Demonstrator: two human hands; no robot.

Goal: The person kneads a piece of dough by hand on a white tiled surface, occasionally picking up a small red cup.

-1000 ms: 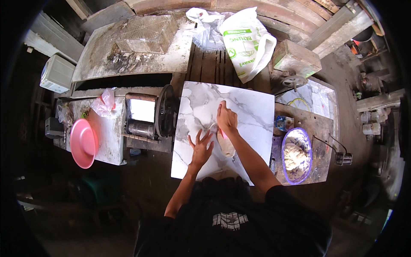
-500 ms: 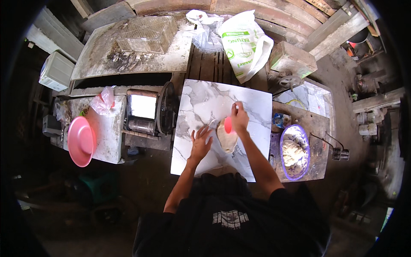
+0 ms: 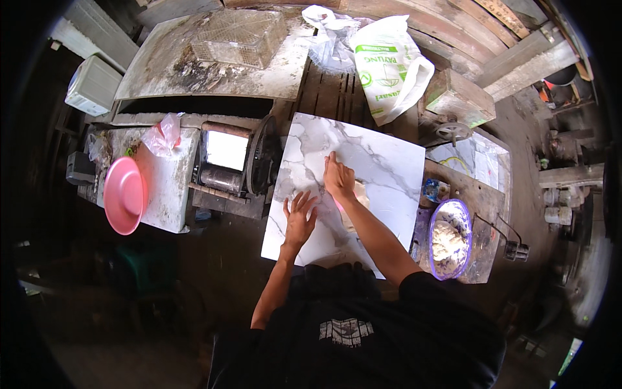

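Note:
A flattened piece of pale dough (image 3: 361, 194) lies on the marble-patterned board (image 3: 382, 155) in front of me, partly covered by my right forearm. My right hand (image 3: 339, 177) is closed over the board, just up and left of the dough. It grips a pink, rounded tool (image 3: 337, 205); only a sliver shows beneath my wrist, so its exact kind is hidden. My left hand (image 3: 300, 217) is on the board's left side, fingers spread and holding nothing, apart from the dough.
To the right stands a purple oval basket (image 3: 467, 227) with a dough mass (image 3: 447, 240), near a small blue packet (image 3: 435, 190). A hand-cranked roller machine (image 3: 223, 159) and pink basin (image 3: 125, 196) are left. Behind are a white-green sack (image 3: 389, 71) and wire cage (image 3: 240, 39).
My right hand has swept left across the board with the pink tool, and its forearm now covers part of the dough. My left hand stays spread in nearly the same place. The view has shifted slightly.

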